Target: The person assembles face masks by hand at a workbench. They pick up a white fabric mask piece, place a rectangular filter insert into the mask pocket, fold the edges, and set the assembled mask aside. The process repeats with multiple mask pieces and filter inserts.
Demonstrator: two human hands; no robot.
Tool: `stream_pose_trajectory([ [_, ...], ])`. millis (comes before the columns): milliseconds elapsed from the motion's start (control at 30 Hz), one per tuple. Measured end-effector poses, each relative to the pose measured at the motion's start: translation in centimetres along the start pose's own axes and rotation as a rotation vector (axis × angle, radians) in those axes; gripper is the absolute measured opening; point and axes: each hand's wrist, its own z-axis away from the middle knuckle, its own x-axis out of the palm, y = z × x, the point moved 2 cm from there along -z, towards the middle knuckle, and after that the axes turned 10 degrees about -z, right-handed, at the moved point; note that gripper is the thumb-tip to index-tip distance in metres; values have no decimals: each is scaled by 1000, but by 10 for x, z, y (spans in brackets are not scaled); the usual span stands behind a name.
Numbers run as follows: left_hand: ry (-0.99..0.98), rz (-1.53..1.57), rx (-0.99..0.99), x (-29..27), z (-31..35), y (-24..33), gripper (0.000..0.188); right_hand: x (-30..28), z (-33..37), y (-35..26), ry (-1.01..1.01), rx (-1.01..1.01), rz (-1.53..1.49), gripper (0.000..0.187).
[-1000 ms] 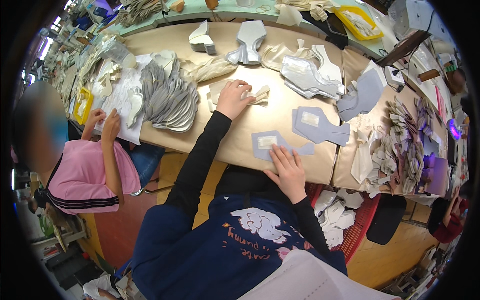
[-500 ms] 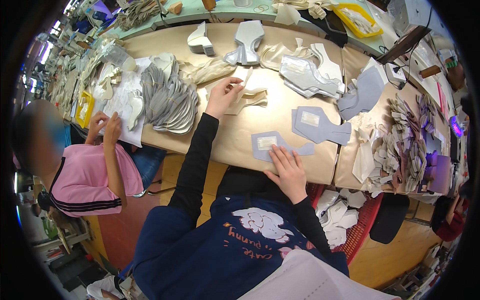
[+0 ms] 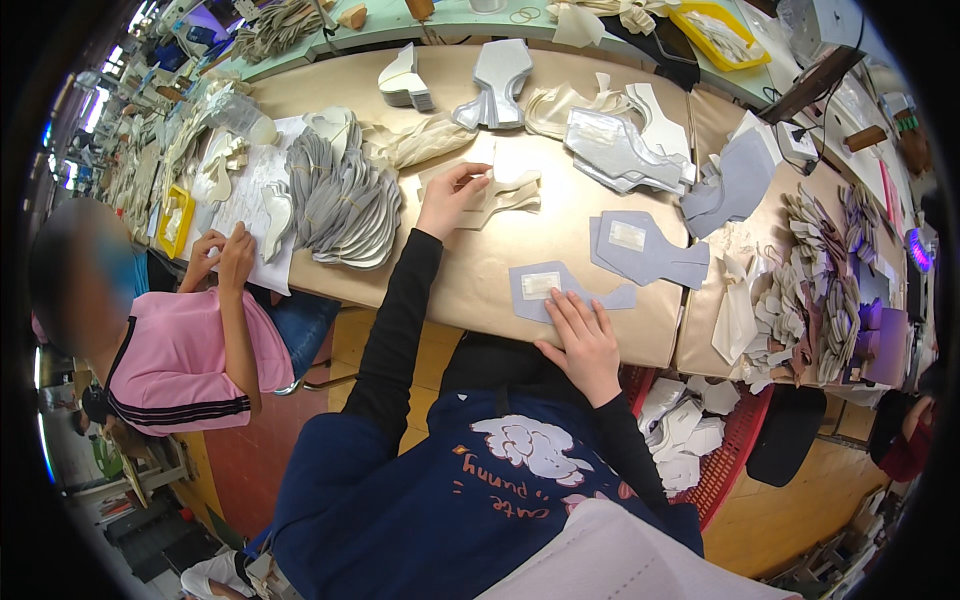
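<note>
Grey piece near table edge, hands apart

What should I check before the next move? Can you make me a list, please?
1. Right hand touching the nearest gray piece: ok, fingertips rest on it.
2. Pale rectangle on that piece: ok, it is there.
3. Cream pieces separated: not ok, they overlap.
4. Left hand pinching just one cream piece: cannot tell, the fingers hide it.
5. Neighbor's hands away from the cream pieces: ok, they are over by the white paper.
</note>
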Motion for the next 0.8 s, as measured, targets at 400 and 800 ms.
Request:
stream_pose_trajectory([
  [400, 138, -114, 89, 13, 6, -1, 24, -15, -7, 2, -27, 27, -275, 47],
  [800, 287, -489, 228, 30, 14, 11, 14, -15, -133, 6, 230, 125, -555, 27],
])
